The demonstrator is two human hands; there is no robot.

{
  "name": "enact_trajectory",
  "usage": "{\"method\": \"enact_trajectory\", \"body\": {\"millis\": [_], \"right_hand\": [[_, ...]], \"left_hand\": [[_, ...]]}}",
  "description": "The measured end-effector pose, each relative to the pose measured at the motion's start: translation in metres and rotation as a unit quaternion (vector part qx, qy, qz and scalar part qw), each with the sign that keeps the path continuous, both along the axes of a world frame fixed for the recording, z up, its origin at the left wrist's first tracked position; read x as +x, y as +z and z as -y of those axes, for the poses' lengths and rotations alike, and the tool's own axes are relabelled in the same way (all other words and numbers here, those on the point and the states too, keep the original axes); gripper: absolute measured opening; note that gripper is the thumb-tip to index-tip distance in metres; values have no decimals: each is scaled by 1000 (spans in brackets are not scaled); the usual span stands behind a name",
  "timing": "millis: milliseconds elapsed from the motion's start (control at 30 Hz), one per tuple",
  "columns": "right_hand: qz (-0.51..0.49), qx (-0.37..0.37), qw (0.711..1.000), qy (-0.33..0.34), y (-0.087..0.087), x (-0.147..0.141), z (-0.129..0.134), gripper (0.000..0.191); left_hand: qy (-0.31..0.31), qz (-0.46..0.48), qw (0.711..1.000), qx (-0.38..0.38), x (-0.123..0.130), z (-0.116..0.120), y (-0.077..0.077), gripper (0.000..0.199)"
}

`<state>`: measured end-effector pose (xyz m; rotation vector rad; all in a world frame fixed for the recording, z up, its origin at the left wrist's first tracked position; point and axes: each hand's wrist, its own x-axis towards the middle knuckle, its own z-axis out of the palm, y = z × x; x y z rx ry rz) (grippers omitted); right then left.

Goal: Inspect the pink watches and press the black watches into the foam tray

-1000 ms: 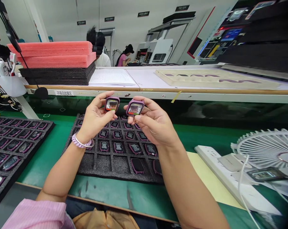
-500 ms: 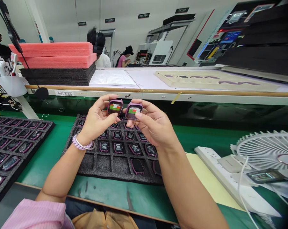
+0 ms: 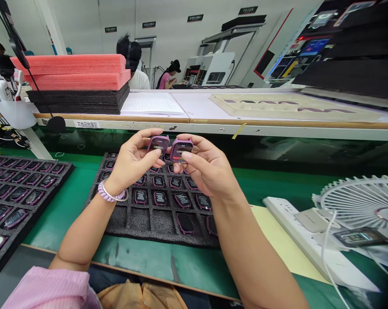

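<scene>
The left hand (image 3: 132, 158) and the right hand (image 3: 211, 169) each pinch one purple-rimmed watch body between thumb and fingers, near the centre of the frame; the left watch (image 3: 161, 142) leans, its edge just beside the right watch (image 3: 181, 146), though whether the two touch I cannot tell; half a second ago both screens showed green, red and white bands, whereas now the left screen is mostly dark with a small pale mark, and the right one is dark with a red strip low down; the left watch has also shifted slightly rightward, towards its neighbour; below the hands, the middle foam tray (image 3: 162, 223) lies as before, its watches in the same cells; the left tray (image 3: 46, 199), at the left edge of the frame, and the power strip (image 3: 297, 231), at lower right, are likewise unchanged.
</scene>
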<state>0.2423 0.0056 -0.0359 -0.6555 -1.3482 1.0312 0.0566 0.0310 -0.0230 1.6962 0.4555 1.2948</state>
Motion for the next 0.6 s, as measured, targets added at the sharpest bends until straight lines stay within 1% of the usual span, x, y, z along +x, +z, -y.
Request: {"method": "enact_trajectory", "body": {"millis": [167,333,500,600], "right_hand": [[0,-2,1000,-10,1,-1,1,44],[14,-3,999,-30,3,0,3,50],[16,5,1000,-17,1,0,0,47],[22,4,1000,-17,5,-1,2,47]], "left_hand": [[0,-4,1000,-6,1,0,0,38],[-1,-5,1000,-5,-1,1,1,37],[-7,-3,1000,5,0,-4,-2,38],[2,-9,1000,10,-2,-1,2,37]]}}
